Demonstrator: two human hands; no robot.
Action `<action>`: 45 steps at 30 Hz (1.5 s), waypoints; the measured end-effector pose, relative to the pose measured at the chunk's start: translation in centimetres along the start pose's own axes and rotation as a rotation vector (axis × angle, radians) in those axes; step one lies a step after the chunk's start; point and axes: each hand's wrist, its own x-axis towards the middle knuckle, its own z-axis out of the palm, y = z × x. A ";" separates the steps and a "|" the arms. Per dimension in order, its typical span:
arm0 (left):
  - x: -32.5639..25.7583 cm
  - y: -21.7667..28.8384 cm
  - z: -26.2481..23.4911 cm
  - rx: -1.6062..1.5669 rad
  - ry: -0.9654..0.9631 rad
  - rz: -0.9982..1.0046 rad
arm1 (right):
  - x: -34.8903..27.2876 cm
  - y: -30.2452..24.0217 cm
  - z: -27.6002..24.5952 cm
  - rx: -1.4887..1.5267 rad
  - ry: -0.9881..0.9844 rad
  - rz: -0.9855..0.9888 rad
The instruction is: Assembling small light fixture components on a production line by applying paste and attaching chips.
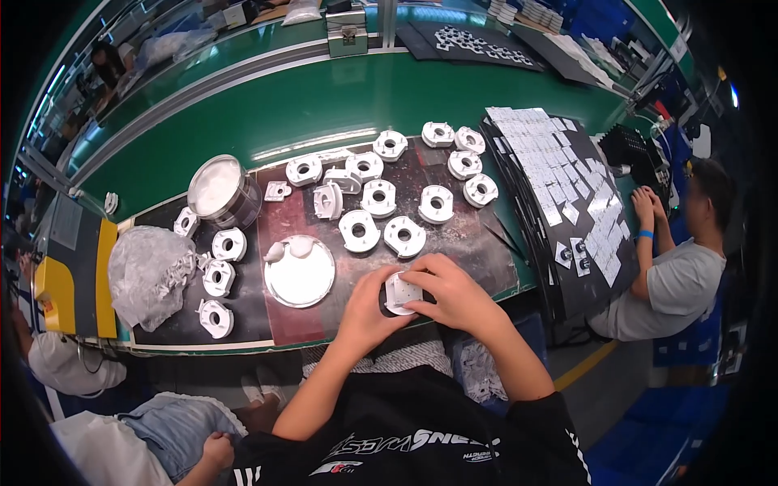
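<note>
Both of my hands grip a white round plastic housing [400, 295] at the table's near edge. My left hand [371, 306] wraps round its left side, fingers closed. From the right, my right hand [450, 293] pinches it, its fingers reaching over the pale flat face with small dots. The fingers partly hide the housing. Left of my hands lies a round white lid [301, 282] with lumps of white material on its far part. Beyond my hands stand several similar white housings with round center holes, one being the nearest housing [403, 236].
A tin of white paste [217, 190] and a clear plastic bag [150, 275] are at the left, beside a yellow-and-grey machine [77, 267]. Dark boards with white square plates [539, 158] fill the right. A co-worker [681, 267] sits beyond them; another person [154, 437] is at lower left.
</note>
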 end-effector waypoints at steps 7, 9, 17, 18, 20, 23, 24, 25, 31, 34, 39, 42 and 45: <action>-0.2 -0.2 0.0 0.005 0.003 0.005 | 0.2 -0.3 0.0 0.039 -0.041 0.049; -0.2 -0.2 0.0 0.010 0.000 0.014 | 0.1 -0.2 0.0 0.045 -0.060 0.079; 0.0 -0.2 0.1 0.006 -0.004 0.033 | -0.1 -0.3 -0.5 -0.096 -0.105 0.072; 0.1 -0.3 0.2 0.006 -0.004 0.035 | -0.1 -0.4 -0.6 -0.097 -0.104 0.071; -0.1 -0.5 0.2 0.015 0.065 0.074 | 0.1 -0.8 -0.8 -0.066 0.006 0.098; -1.1 -0.9 -0.3 0.112 0.165 0.108 | -0.7 -1.0 -0.1 0.132 0.098 0.289; -1.6 -1.0 -0.3 0.136 0.191 0.091 | -1.3 -1.0 0.3 0.228 0.073 0.378; -1.9 -1.3 -0.1 0.107 0.186 0.063 | -2.2 -0.3 1.2 0.254 0.088 0.374; -2.6 -0.9 -0.1 0.063 0.180 0.083 | -3.0 -0.4 5.0 0.372 0.298 0.394; -3.4 -0.4 -0.7 0.070 0.243 0.087 | -2.6 -0.8 5.7 0.403 0.284 0.351; -4.4 -0.7 -1.8 0.154 0.280 0.041 | -0.2 -0.6 6.3 0.363 0.195 0.264; -5.0 1.8 -4.8 0.233 0.415 0.106 | 0.5 -0.7 6.0 0.314 0.183 0.183; -6.7 0.7 -12.3 0.465 0.596 0.064 | -2.0 1.4 6.0 0.408 0.261 0.285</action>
